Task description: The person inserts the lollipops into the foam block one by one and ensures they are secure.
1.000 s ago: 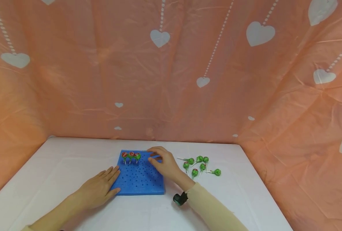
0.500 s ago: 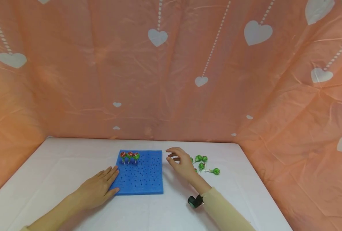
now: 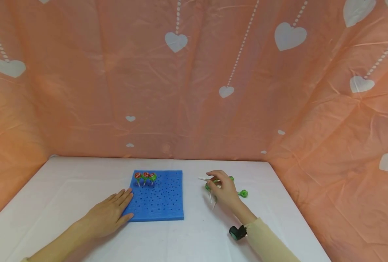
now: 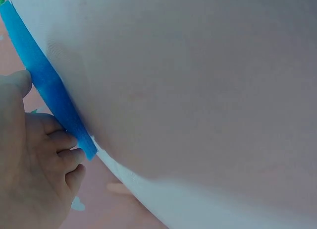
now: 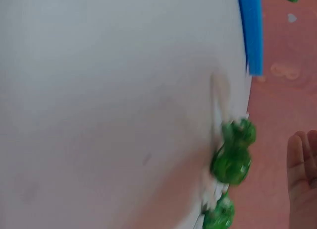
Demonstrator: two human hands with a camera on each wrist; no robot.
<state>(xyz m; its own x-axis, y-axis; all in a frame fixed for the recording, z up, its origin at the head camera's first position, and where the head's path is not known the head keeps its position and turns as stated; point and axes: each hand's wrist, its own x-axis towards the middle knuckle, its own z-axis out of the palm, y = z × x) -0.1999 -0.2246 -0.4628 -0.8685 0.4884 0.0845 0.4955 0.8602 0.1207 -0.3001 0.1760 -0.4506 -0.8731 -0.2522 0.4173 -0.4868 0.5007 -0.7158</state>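
My left hand [image 3: 108,214] rests flat at the left edge of a blue foam board [image 3: 159,207] dotted with small holes. In the left wrist view its fingertips touch the board's side [image 4: 52,85]. Three lollipops [image 3: 145,175], wrapped in red and green, stand upright in the board's far left part. To the right of the board, my right hand [image 3: 226,191] reaches over a group of loose green-wrapped lollipops [image 3: 243,193], hiding several of them. Its fingers are loosely bent, with thumb and index apart. In the right wrist view, green lollipops [image 5: 232,164] show to the left of the fingers.
A white-covered table [image 3: 187,240] carries everything. Behind it and at both sides hangs an orange curtain [image 3: 167,91] printed with white hearts. A small black device [image 3: 237,233] sits on my right wrist beside the beige sleeve [image 3: 269,240].
My right hand has moved right, from above the board's far right part to over the loose lollipops. My left hand stays at the board, and the head view shifts slightly.
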